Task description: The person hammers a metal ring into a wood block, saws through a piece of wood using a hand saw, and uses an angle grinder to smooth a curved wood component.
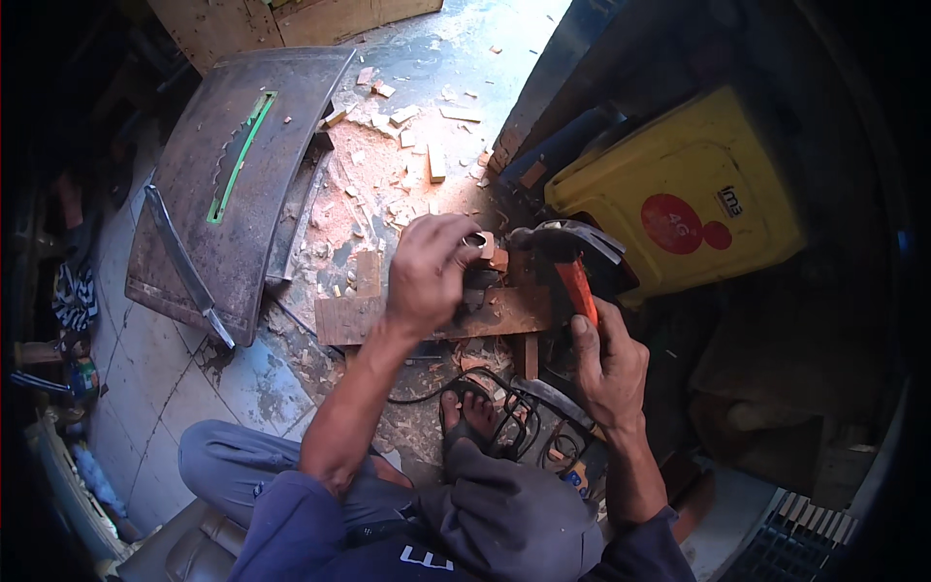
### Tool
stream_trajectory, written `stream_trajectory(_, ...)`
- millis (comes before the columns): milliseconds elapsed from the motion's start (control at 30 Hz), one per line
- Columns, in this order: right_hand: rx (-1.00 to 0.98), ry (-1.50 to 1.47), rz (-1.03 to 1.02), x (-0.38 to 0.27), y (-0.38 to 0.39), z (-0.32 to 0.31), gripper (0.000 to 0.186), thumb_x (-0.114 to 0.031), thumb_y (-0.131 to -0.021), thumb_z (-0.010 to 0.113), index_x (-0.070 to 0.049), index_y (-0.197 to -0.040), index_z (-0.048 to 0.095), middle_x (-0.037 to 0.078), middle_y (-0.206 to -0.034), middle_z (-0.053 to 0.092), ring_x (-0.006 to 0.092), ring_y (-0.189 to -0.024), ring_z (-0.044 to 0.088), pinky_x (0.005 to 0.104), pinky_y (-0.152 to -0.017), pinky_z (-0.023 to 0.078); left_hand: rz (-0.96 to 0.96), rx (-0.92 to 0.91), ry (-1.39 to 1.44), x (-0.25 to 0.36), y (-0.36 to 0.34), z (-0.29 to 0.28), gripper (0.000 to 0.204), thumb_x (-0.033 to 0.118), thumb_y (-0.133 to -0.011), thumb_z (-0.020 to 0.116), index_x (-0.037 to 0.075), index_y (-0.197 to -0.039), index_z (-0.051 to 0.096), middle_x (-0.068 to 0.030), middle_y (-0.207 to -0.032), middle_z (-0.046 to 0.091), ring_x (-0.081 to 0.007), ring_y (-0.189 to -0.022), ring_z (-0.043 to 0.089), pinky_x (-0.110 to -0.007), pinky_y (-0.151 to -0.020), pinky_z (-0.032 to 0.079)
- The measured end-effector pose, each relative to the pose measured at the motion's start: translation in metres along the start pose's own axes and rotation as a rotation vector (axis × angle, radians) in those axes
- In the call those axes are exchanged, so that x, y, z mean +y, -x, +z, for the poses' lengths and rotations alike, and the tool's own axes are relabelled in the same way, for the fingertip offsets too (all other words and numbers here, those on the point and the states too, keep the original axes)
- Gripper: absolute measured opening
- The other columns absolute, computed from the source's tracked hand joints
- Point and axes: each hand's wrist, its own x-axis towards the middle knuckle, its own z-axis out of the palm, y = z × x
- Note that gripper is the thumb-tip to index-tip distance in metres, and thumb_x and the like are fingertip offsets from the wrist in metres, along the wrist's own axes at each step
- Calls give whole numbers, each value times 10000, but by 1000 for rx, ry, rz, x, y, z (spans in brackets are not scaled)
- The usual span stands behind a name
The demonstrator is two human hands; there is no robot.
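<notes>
Your left hand (427, 272) is closed over a small wooden block (490, 250), fingers curled on top, pinning it onto the wooden plank (504, 312) that lies flat on the floor (194, 388) in front of you. Your right hand (606, 364) is wrapped tight round the orange handle (580, 289) of a power tool; its dark guard (572, 238) sits just right of the block, touching or nearly so, can't tell which. Black cable (456, 388) loops near your sandalled foot (470, 417), just under the plank. Sawdust and offcuts (398, 155) cover the floor farther out. Table saw top (242, 165) with green insert is far left. Yellow plastic container (689, 184) stands right of the tool.
</notes>
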Motion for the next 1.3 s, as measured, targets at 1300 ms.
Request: stream_trajectory(1300, -30, -113, 175, 20, 24, 10, 295, -219, -1046, 651, -31, -1272, 670, 148, -717, 650, 166, -636, 667, 316, -636, 522, -586, 45, 975, -7, 0, -17, 392, 11, -993, 691, -14, -1381, 636, -129, -1288, 691, -182, -1120, 687, -309, -1003, 569)
